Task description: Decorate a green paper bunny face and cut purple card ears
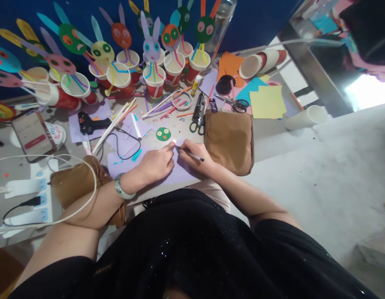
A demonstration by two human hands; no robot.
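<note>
On the purple sheet (184, 171), our left hand (158, 162) presses down, gripping or not we cannot tell; nearer the sheet's right edge, our right hand (200, 150) pinches a pen (197, 158). We'd best pin firmly, stroke lightly; green disc (163, 134) by the sheet's far edge.

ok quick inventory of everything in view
paper cups: many, red/white, back
paper rabbits: many, mixed, back
glue gun: 1, black, left
phone: 1, dark-framed, left
power strip: 1, white, left
thin sticks: many, mixed, middle
scissors: 2, black-handled, right
cloth pieces: 2, brown, sides
yellow paper: stack, yellow, right
green disc: 1, green, centre
purple paper: several, purple, front
pen: 1, dark-ended, front
left grip: 1, bare, on paper
right grip: 1, bare, around pen
</note>
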